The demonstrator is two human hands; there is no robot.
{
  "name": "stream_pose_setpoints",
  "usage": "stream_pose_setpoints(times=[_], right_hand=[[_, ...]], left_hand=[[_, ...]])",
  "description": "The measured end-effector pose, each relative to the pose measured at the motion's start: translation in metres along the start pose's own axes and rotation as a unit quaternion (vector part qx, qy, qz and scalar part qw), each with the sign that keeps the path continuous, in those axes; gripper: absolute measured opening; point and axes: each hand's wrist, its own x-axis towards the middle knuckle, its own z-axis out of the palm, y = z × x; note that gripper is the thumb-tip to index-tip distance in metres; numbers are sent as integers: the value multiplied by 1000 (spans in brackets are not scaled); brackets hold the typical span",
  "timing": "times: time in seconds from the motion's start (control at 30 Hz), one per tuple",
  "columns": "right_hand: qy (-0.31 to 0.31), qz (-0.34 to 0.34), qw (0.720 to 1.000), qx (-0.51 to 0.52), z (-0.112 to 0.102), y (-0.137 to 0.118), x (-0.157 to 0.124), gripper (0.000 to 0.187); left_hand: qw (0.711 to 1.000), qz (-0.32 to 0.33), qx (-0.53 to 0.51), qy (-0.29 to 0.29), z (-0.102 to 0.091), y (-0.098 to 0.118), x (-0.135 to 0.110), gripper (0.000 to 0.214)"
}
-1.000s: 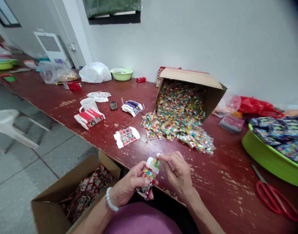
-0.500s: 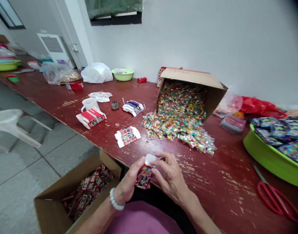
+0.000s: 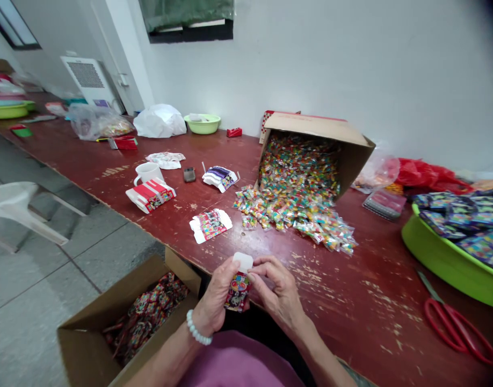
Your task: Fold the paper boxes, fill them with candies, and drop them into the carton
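Note:
In my left hand (image 3: 216, 295) is a small printed cardboard box (image 3: 238, 292), held upright over the table's front edge. A white top flap (image 3: 244, 262) stands up open from it. My right hand (image 3: 276, 287) pinches the box's upper right corner beside the flap, thumb and forefinger together. What lies inside the box is hidden. On the table ahead lies a flattened, similar printed box (image 3: 211, 225). Beyond my hands, small clear packets of coloured candy (image 3: 295, 209) spill from a tipped carton (image 3: 357, 166).
Below left stands an open carton (image 3: 83, 349) of printed packets. Red-handled scissors (image 3: 451, 325) and a green basin (image 3: 435, 263) of dark packets are at right. A white mug (image 3: 149, 173), stacked red box blanks (image 3: 152, 195) and purple box blanks (image 3: 219, 178) stand left of centre.
The box and both hands have shifted slightly left. The white flap now stands straighter, and my right fingers have come down from over it to the box's corner.

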Motion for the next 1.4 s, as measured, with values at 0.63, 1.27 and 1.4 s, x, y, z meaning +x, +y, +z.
stream_pose_setpoints(times=[0.63, 1.27, 1.4], right_hand=[[-67, 93, 991, 61, -12, -10, 13, 9], [-80, -9, 988, -135, 5, -17, -9, 51], [-83, -42, 963, -252, 22, -17, -12, 91]], left_hand=[[995, 19, 84, -55, 3, 6, -1, 50], [997, -31, -68, -29, -2, -1, 9, 33], [996, 7, -91, 12, -5, -1, 13, 29]])
